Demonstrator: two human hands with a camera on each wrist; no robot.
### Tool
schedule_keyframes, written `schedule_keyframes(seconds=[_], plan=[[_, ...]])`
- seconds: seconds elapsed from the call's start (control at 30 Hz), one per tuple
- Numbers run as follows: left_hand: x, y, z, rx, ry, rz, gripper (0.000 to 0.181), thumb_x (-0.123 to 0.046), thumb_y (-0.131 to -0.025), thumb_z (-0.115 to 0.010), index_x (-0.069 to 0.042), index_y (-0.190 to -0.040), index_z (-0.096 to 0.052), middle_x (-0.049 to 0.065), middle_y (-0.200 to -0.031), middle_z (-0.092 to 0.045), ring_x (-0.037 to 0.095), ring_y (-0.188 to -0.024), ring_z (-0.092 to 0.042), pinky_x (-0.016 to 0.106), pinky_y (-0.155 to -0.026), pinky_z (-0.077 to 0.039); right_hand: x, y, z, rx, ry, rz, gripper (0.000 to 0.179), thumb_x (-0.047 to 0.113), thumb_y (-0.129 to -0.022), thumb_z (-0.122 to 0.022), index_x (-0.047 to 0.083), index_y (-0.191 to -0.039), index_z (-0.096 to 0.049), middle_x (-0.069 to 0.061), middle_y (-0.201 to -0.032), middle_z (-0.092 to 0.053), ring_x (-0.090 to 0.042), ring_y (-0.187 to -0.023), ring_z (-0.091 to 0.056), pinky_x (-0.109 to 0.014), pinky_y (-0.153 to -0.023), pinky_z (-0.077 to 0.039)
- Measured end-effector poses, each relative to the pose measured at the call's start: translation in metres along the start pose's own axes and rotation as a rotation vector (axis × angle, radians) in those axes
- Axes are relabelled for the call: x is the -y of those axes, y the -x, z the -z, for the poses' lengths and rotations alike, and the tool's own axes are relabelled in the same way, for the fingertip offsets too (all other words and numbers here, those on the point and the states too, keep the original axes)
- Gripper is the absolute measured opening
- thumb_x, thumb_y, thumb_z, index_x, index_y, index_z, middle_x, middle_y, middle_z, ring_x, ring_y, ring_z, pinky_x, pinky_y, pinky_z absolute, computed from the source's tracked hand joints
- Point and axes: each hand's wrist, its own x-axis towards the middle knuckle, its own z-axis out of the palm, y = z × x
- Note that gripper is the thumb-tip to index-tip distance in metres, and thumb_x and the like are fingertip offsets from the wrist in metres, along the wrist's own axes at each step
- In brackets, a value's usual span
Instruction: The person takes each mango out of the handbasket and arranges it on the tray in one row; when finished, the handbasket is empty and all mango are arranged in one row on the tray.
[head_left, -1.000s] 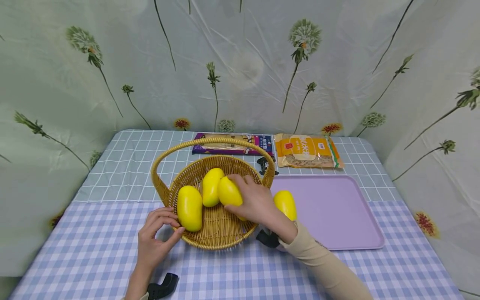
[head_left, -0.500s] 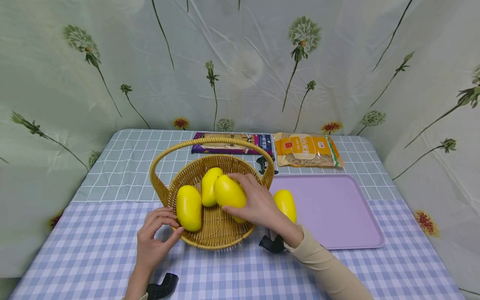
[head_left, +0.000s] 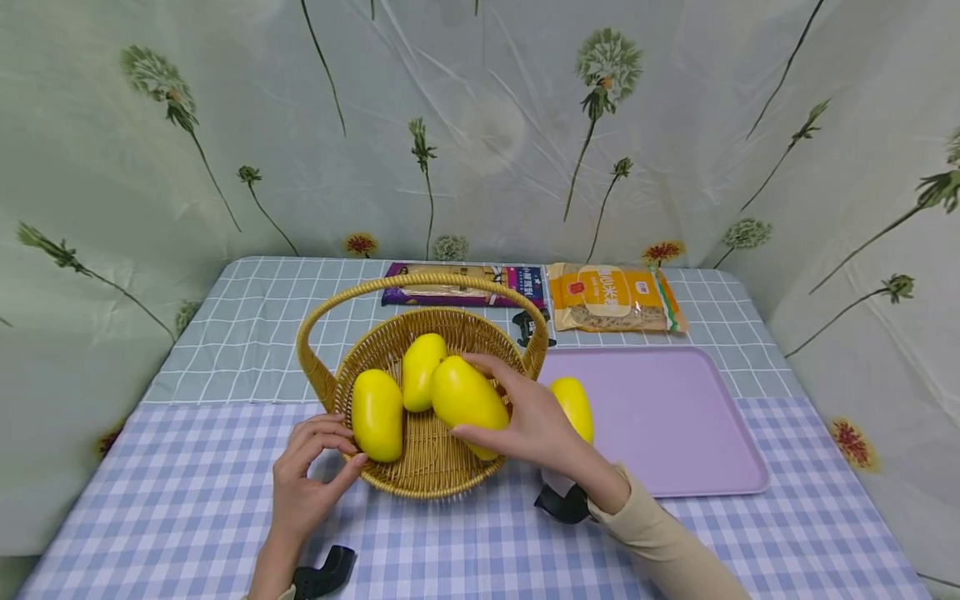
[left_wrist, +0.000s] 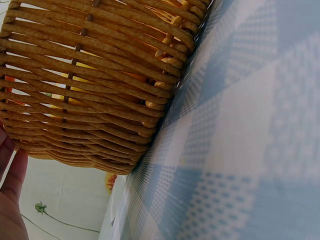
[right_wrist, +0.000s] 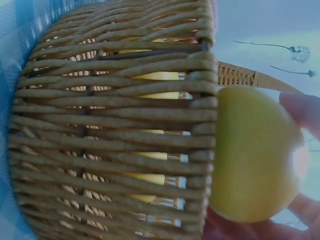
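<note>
A round wicker basket (head_left: 420, 487) with an arched handle stands on the table. My left hand (head_left: 306, 479) grips its near-left rim, thumb and fingers at the edge, as the left wrist view also shows. My right hand (head_left: 536, 421) holds a yellow mango (head_left: 467, 396) between thumb and fingers over the basket's right side. At the rim's level in the right wrist view, the held mango (right_wrist: 255, 155) overlaps the basket's edge. Inside lie a mango (head_left: 377, 417) at the left and a second mango (head_left: 423, 371) in the middle. Another mango (head_left: 482, 452) shows partly beneath the held one.
A purple tray (head_left: 667, 425) lies right of the basket, with a mango (head_left: 573, 408) on its left side, partly behind my right hand. Along the back are a purple food packet (head_left: 465, 285) and an orange bag (head_left: 615, 298). A small black item (head_left: 527, 327) lies behind the basket.
My right hand has raised the mango from among the others in the basket and shifted it a little right and nearer. My left hand stays at the rim.
</note>
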Motion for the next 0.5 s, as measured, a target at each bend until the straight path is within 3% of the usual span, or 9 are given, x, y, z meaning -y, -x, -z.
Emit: schedule_keyframes(seconds=[0.23,0.5], plan=[[-0.003,-0.002,0.001,0.001,-0.003,0.005,0.019,-0.017,-0.078,-0.079,-0.005,-0.076,-0.065,0.017,-0.086,-0.062,0.03,-0.099,-0.054,0.03,-0.096,-0.039,0.0,0.015,0.011,-0.014,-0.098,0.052,0.075,0.043,-0.077,-0.077,0.029,-0.141,-0.04,0.011,-0.129,-0.052,-0.01,-0.094,-0.057,-0.029,-0.077,-0.053],[-0.005,-0.003,0.0,0.0,0.006,0.006,0.018,-0.015,-0.078,-0.079,-0.004,-0.076,-0.064,0.018,-0.086,-0.062,0.03,-0.099,-0.054,0.03,-0.096,-0.039,-0.006,0.033,0.023,-0.057,-0.06,0.048,0.076,0.04,-0.075,-0.079,0.03,-0.14,-0.041,0.012,-0.126,-0.053,-0.01,-0.094,-0.055,-0.029,-0.074,-0.053]])
